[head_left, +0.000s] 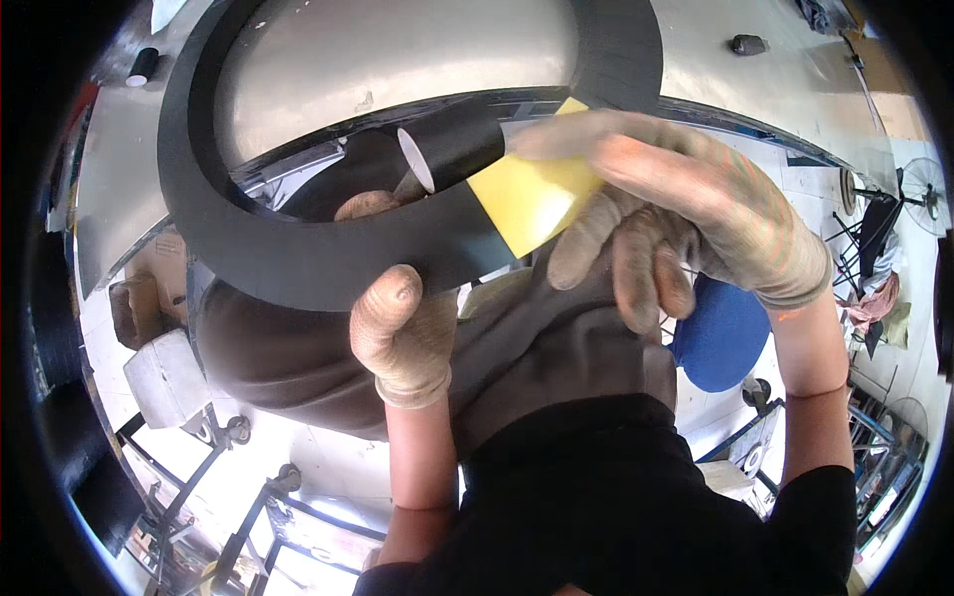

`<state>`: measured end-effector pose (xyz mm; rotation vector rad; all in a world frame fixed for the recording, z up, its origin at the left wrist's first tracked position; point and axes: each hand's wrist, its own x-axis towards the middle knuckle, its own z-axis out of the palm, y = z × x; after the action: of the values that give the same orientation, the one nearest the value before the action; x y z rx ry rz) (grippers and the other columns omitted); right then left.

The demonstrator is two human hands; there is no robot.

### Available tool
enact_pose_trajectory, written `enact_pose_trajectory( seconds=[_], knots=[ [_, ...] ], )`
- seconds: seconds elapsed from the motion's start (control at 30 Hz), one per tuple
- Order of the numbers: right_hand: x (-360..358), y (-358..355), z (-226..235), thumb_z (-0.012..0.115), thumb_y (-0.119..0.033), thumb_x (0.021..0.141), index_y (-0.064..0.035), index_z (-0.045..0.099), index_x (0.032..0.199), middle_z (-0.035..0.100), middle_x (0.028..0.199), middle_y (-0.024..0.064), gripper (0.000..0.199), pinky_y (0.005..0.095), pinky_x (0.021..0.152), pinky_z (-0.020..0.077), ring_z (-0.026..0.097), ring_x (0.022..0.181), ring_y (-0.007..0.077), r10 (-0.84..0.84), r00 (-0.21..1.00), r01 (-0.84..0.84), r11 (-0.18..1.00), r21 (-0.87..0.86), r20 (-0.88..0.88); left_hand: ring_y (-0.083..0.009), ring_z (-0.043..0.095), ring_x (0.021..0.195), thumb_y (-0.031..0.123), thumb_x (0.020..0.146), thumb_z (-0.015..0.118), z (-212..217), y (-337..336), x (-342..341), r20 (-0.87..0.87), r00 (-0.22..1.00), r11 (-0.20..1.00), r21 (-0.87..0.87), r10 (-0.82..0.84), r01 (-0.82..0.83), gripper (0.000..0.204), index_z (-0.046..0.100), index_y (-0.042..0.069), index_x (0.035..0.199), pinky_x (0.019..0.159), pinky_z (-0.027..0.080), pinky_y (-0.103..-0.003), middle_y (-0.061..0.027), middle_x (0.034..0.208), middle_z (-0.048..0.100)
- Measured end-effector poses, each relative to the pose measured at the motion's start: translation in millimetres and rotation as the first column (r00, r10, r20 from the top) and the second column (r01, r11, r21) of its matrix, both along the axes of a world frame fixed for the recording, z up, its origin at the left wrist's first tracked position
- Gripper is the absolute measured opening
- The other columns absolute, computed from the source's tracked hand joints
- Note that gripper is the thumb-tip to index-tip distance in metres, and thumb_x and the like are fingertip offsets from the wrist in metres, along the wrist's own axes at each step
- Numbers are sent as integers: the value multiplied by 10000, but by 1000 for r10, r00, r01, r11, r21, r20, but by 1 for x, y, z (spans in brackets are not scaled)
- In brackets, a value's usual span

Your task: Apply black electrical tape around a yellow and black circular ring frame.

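A large black ring-shaped band (214, 233) rests over the table edge, its near side reaching out above my lap. My left hand (417, 333), in a beige work glove, grips this near side, thumb in front and fingertips showing through the opening. Close to those fingertips is a black cylinder (462, 144) with a white end; what supports it is hidden. A glossy yellow sheet (537, 204) lies against the band's right part. My gloved right hand (666, 199) has the sheet's upper right part under its fingers, which are slightly blurred.
The metal tabletop (715, 84) stretches across the far side. A small black cylinder (144, 67) lies at its left, a small dark object (748, 45) at its right. A blue stool seat (723, 333) stands to my right, a cardboard box (136, 311) to my left, and wheeled frames (224, 432) below.
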<state>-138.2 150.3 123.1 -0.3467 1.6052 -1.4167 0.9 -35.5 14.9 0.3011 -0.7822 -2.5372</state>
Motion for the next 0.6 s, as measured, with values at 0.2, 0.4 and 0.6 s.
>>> enact_pose_trajectory(
  seconds=[0.2,0.4,0.6],
  knots=[
    [-17,-45,12,583,-356,1049,-8,597,1341,724,1047,209,455,172,594,554,692,718,131,-159,987,159,981,-112,9,-272,600,1174,155,785,807,-5,-9,-5,-69,997,999,-5,36,-36,605,552,4,1314,1106,432,-407,-140,1211,630],
    [4,-53,23,476,-396,1089,-17,530,1426,715,1078,225,510,184,611,574,705,688,203,37,968,-27,999,-43,247,-270,615,1220,189,840,737,-7,-8,-3,-86,996,1000,5,-13,14,552,596,-43,1320,1145,419,-438,-153,1292,650],
    [-2,-66,15,551,-238,1068,-1,505,1429,648,966,78,434,163,526,501,606,607,70,25,958,73,943,-326,285,-309,555,1281,192,800,786,-8,-9,-13,-147,989,998,-64,18,-28,543,594,-19,1261,1192,333,-446,-208,1301,631]
  ],
)
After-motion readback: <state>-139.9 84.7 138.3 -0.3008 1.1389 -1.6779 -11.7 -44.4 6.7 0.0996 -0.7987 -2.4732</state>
